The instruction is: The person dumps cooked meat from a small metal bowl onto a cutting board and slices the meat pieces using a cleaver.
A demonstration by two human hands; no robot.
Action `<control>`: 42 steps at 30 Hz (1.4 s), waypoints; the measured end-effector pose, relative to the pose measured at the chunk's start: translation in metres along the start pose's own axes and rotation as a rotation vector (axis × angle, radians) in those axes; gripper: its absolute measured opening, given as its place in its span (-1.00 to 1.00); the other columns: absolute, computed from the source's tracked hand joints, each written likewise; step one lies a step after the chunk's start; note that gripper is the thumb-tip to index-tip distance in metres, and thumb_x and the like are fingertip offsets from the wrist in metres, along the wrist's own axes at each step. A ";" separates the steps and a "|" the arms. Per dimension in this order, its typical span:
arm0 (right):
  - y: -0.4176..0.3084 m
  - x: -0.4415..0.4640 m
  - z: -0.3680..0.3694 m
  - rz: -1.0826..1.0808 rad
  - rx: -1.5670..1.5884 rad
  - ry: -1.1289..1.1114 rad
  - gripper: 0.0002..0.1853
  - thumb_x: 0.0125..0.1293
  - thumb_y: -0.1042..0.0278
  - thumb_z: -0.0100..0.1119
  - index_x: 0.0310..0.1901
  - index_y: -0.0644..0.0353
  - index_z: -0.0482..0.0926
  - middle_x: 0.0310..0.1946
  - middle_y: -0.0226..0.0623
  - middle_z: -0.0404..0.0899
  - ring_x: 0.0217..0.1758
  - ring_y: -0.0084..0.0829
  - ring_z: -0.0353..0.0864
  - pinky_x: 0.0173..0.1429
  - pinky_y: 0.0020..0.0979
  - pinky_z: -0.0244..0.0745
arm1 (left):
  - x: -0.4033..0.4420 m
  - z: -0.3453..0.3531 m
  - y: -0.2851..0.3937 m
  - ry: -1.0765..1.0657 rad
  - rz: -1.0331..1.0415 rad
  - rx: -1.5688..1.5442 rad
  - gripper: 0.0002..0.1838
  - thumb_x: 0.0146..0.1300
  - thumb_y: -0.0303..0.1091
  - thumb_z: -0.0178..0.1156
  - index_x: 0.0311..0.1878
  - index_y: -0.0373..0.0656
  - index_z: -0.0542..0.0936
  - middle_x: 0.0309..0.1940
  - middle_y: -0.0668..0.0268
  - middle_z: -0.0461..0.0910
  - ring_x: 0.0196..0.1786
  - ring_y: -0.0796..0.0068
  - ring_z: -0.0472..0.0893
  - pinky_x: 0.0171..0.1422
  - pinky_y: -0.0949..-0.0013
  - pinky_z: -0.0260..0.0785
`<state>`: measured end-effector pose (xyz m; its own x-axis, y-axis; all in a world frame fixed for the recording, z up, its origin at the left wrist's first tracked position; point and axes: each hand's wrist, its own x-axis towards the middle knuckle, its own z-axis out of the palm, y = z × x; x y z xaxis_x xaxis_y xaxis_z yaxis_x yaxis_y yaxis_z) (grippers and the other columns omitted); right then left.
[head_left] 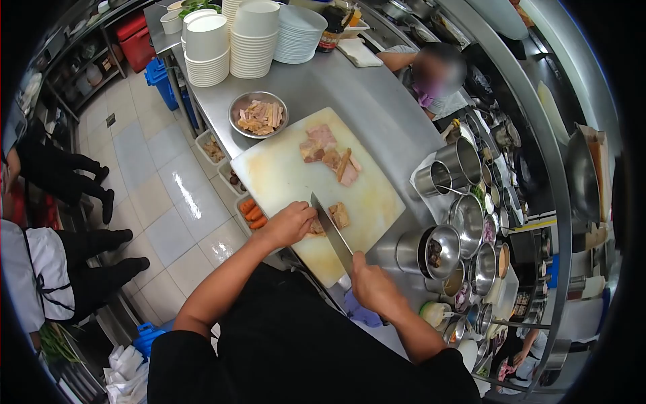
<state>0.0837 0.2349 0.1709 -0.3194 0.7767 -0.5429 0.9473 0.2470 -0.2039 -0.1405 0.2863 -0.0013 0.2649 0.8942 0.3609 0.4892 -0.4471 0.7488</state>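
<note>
A large knife point(332, 229) is in my right hand point(373, 286), its fingers wrapped round the handle. The blade lies across meat point(338, 215) near the front of the white cutting board point(269, 168). My left hand point(292, 223) is beside the blade on the left, fingers curled down over the meat; part of the meat under them is hidden. Farther back on the board lie larger pieces of meat point(319, 143) and some strips point(344, 165). A steel bowl point(232, 116) of cut meat strips stands at the board's back left corner.
Stacked white containers point(254, 40) and plates point(298, 34) stand at the back. Steel pots point(459, 163) and bowls point(444, 251) line the right side. Carrots point(252, 213) sit in a tub below the left edge. One person is across the counter; others stand at the left and lower right.
</note>
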 end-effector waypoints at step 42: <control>-0.011 0.028 0.030 0.000 0.150 0.059 -0.83 0.45 0.46 -0.11 -0.01 0.33 0.30 -0.36 0.45 0.61 -0.23 0.43 0.64 -0.05 0.30 0.46 | -0.023 -0.009 0.009 0.098 -0.075 -0.090 -0.93 0.36 -0.53 0.20 -0.12 -0.27 0.58 -0.22 0.11 0.51 -0.11 0.06 0.56 0.02 0.16 0.44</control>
<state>0.0639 0.2363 0.1332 -0.3135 0.8102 -0.4952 0.9315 0.1612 -0.3261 -0.1497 0.2613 0.0025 0.1452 0.9250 0.3512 0.4272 -0.3788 0.8210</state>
